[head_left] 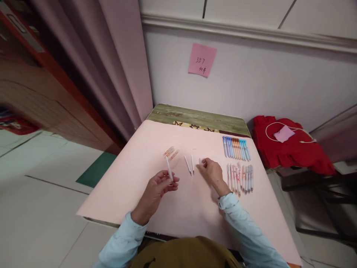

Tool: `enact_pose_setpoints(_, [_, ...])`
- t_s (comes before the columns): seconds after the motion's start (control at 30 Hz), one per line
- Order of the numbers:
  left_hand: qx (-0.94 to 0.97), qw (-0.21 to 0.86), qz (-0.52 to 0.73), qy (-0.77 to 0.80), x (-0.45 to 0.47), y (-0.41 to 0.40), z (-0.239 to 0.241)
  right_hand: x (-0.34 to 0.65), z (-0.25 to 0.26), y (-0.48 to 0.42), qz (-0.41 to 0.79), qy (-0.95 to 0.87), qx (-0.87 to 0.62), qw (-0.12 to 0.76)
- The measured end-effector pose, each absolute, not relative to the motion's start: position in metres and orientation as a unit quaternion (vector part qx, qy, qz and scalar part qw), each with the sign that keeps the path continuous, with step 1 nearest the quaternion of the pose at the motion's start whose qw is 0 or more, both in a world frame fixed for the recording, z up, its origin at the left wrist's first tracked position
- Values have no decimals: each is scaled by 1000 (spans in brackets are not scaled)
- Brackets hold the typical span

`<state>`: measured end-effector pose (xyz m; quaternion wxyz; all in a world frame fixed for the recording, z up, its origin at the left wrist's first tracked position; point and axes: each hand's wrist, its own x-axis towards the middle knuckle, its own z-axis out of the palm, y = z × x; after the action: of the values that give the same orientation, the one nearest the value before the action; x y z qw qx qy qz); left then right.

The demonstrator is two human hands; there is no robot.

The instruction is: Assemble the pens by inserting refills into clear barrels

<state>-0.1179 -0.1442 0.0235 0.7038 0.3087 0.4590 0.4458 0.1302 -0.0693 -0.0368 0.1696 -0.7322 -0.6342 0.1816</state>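
Between thumb and fingers, my left hand (160, 186) holds a slim white pen refill (168, 165) upright; its lower end looks thicker, but I cannot make out that part. My right hand (212, 172) is closed in a pinch on a small pale piece (200, 162), mostly covered by the fingers. Two white refills with dark tips, a left one (187, 165) and a right one (192, 165), lie on the table between my hands. Beyond my left hand are several clear pen barrels with orange print (170, 152).
On the right of the pink-covered table (117, 186) lie a row of blue and brown pens (236, 148) and a row of pale pens (240, 178). A wall with a pink note (202, 60) stands behind. Red cloth (290, 149) with a white cable is at right.
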Motion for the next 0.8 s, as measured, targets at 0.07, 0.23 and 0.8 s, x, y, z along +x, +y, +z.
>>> enact_pose_setpoints(0.07, [316,681,453,480,-129,-147,19,121,-30,-62,162,-658,-708,196])
enact_pose_setpoints(0.23, [315,664,463,495,-141,-151,21,73,-18,-34,118,-804,-546,203])
enact_pose_setpoints(0.8, [268,637,493,529,-152,-147,21,59,-29,13,63,-901,-424,60])
